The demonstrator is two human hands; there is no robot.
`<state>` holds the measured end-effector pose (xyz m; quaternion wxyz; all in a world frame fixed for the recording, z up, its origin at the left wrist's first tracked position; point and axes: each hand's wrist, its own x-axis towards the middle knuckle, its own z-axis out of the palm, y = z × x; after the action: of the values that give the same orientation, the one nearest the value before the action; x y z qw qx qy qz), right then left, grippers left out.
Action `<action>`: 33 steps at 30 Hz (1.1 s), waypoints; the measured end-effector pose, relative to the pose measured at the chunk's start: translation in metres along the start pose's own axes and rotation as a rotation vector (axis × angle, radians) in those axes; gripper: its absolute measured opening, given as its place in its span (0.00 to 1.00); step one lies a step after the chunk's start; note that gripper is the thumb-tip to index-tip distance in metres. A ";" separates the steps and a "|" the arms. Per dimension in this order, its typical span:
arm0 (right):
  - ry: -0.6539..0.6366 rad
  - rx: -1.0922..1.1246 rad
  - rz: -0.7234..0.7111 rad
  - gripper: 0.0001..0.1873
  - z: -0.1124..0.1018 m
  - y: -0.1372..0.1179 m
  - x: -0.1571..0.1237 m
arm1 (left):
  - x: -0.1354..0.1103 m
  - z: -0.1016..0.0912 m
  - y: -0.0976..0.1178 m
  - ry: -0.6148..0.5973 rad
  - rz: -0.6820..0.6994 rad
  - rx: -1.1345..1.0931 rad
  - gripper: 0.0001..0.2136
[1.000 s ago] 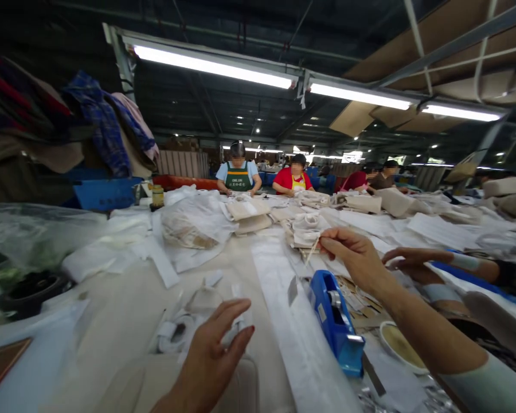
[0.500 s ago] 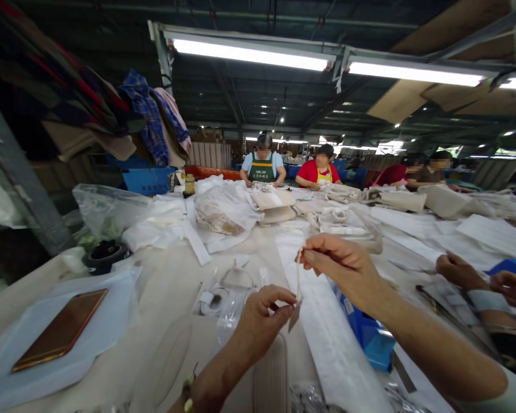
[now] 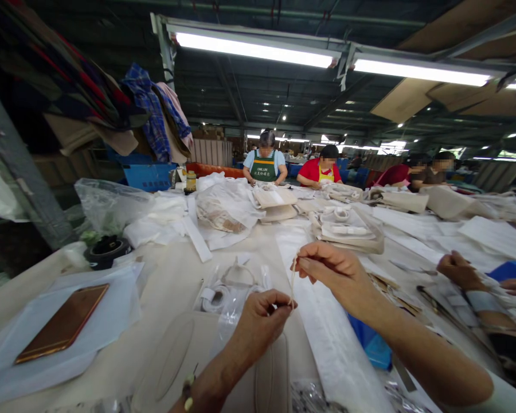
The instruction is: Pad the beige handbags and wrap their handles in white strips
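A thin cream cord (image 3: 293, 282) is stretched almost upright between my two hands above the table. My right hand (image 3: 341, 278) pinches its upper end between thumb and fingertips. Lower and to the left, my left hand (image 3: 262, 318) has thumb and forefinger closed on the bottom end; the small tag seen there earlier does not show clearly now. Beneath my left arm lies a beige bag (image 3: 206, 332) with stitched oval outlines. Behind my left hand, a clear plastic wrap covers a white rolled strap (image 3: 215, 298). A long white sheet (image 3: 322, 338) runs under my right hand.
A brown phone (image 3: 64, 321) rests on white sheets at left. A blue box (image 3: 376, 347) sits below my right forearm. A co-worker's hand (image 3: 460, 269) is close on the right. Stacked beige bags (image 3: 348, 226) and plastic bags (image 3: 226, 206) lie farther back.
Both hands have shifted slightly left, still holding the cord. The tag below my left fingers has dropped from clear sight. At right, the co-worker's other hand has moved toward the edge.
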<state>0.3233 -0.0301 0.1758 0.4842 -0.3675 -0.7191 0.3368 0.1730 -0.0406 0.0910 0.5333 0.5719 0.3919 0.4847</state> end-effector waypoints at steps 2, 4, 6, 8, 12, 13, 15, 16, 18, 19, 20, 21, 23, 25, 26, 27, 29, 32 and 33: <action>-0.006 -0.001 0.016 0.08 0.001 0.002 -0.001 | 0.000 0.001 0.000 -0.008 -0.076 -0.061 0.10; -0.026 0.012 0.041 0.09 0.003 0.004 -0.003 | 0.001 0.001 0.000 -0.004 -0.120 -0.110 0.11; -0.056 0.030 0.063 0.10 0.005 0.007 -0.005 | 0.003 0.002 0.000 0.007 -0.092 -0.112 0.11; -0.088 0.032 0.066 0.10 0.008 0.010 -0.008 | 0.006 0.002 0.003 0.000 -0.021 -0.101 0.11; -0.059 -0.026 -0.009 0.10 0.013 0.018 -0.017 | 0.009 0.002 0.012 -0.005 0.063 -0.150 0.12; -0.028 -0.014 0.013 0.10 0.015 0.022 -0.020 | 0.009 0.002 0.014 0.008 0.077 -0.158 0.12; 0.012 0.116 0.126 0.14 0.021 0.029 -0.029 | 0.009 0.002 0.017 0.065 0.130 -0.108 0.10; 0.008 0.224 0.188 0.20 0.025 0.034 -0.034 | 0.009 0.002 0.018 0.110 0.178 -0.039 0.09; -0.041 0.433 0.260 0.31 0.035 0.042 -0.043 | 0.008 0.001 0.020 0.216 0.297 0.149 0.08; -0.077 0.501 0.274 0.35 0.041 0.045 -0.047 | 0.008 0.000 0.020 0.264 0.353 0.237 0.08; -0.100 0.536 0.289 0.36 0.046 0.048 -0.051 | 0.007 0.000 0.021 0.303 0.392 0.303 0.08; -0.108 0.536 0.310 0.34 0.052 0.050 -0.054 | 0.007 -0.001 0.020 0.334 0.412 0.339 0.08; -0.074 0.489 0.366 0.27 0.062 0.052 -0.057 | 0.007 -0.005 0.018 0.390 0.385 0.367 0.09; -0.035 0.417 0.417 0.23 0.068 0.054 -0.058 | 0.009 -0.009 0.011 0.448 0.285 0.361 0.09; -0.034 0.364 0.426 0.23 0.070 0.056 -0.058 | 0.010 -0.012 0.006 0.470 0.222 0.348 0.10; -0.052 0.300 0.424 0.22 0.070 0.058 -0.057 | 0.011 -0.015 0.000 0.482 0.153 0.332 0.09; -0.118 0.139 0.395 0.20 0.067 0.065 -0.053 | 0.015 -0.023 -0.013 0.463 0.015 0.302 0.07; -0.217 -0.116 0.343 0.18 0.054 0.080 -0.037 | 0.023 -0.035 -0.031 0.351 -0.132 0.269 0.06; -0.236 -0.212 0.322 0.18 0.047 0.086 -0.028 | 0.026 -0.040 -0.034 0.313 -0.161 0.256 0.06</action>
<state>0.3037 -0.0172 0.0764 0.2954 -0.4847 -0.7340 0.3729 0.1420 -0.0015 0.0590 0.4259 0.5195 0.5728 0.4697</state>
